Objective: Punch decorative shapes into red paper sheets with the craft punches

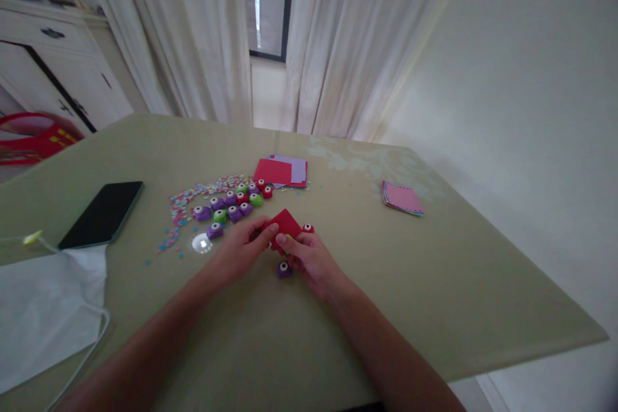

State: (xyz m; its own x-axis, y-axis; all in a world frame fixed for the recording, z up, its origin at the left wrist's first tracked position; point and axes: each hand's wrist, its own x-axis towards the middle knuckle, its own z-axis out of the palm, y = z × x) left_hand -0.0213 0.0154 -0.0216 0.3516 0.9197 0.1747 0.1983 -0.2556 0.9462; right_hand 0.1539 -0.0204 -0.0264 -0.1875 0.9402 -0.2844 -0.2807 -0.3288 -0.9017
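Note:
A red square of paper (286,221) is pinched between the thumb and fingers of my left hand (248,238). My right hand (309,256) closes at the paper's near corner, thumb on top, around a small craft punch (277,245) that my fingers mostly hide. Just below the hands sits a purple craft punch (284,269) with a round white top. A red craft punch (308,228) stands just beyond my right hand. To the left, several purple, green and red punches (234,213) form a cluster.
Tiny paper confetti (181,206) lies scattered around the punches. Red and lilac paper sheets (273,171) are stacked behind; a pink-topped paper stack (403,197) lies right. A black tablet (103,214), a clear round lid (201,243), a white sheet (43,309) and a cable (96,341) are left.

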